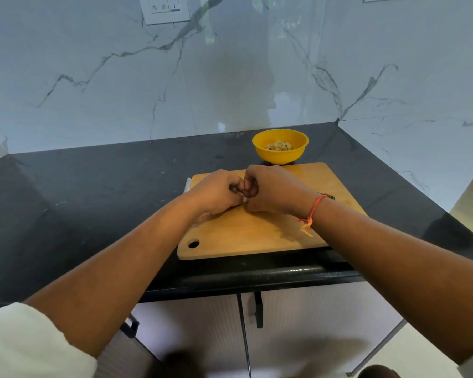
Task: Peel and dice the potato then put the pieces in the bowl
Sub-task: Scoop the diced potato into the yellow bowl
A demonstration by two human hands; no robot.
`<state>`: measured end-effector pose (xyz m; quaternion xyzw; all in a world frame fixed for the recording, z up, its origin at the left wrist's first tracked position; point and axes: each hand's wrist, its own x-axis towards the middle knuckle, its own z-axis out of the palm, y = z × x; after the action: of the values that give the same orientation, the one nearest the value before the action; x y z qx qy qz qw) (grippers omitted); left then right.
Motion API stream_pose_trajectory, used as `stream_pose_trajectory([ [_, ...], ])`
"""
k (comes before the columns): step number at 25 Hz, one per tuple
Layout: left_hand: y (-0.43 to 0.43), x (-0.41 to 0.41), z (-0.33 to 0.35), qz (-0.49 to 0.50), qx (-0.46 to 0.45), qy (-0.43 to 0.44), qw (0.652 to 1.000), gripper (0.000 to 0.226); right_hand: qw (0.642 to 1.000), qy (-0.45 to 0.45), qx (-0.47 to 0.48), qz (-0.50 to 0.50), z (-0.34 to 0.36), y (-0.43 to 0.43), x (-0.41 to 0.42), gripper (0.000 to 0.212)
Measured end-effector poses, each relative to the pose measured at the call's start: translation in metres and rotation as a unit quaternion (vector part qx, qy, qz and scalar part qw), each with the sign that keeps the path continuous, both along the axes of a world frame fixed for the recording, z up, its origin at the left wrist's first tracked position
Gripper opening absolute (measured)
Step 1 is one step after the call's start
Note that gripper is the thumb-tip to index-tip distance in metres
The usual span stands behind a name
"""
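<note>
Tabletop left of the cutting board is open, a wide lane in from the front edge. The board's near half is bare. Left hand and right hand (knuckles touching) block its middle. A yellow bowl stands just behind the far edge. Marble walls close off the back and right.

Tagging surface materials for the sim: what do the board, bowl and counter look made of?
Cutting board: looks like wood or bamboo, matte tan, faint grain. Bowl: probably plastic, opaque yellow, smooth with soft sheen. Counter: dark polished stone, maybe granite; glossy, shows reflections.
</note>
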<state>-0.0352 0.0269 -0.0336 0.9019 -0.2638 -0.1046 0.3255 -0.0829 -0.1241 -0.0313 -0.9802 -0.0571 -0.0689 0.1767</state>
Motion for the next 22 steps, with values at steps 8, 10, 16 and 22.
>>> stream_pose_trajectory([
  [8,0.002,-0.006,-0.003,0.025,-0.033,-0.046,0.998,0.019,0.993,0.031,0.112,0.009,-0.005,-0.009,0.000,0.034],
  [10,0.002,-0.008,-0.008,0.058,-0.091,-0.048,0.993,0.018,0.942,0.093,0.323,0.016,-0.006,-0.023,-0.001,0.034],
  [16,-0.005,-0.011,-0.014,0.074,-0.219,0.010,0.973,0.017,0.593,0.192,0.778,0.077,-0.014,-0.059,-0.008,0.031],
  [22,-0.022,0.006,-0.005,0.087,-0.210,-0.064,0.972,0.016,0.772,0.043,0.634,-0.024,0.019,-0.099,0.031,0.029],
])
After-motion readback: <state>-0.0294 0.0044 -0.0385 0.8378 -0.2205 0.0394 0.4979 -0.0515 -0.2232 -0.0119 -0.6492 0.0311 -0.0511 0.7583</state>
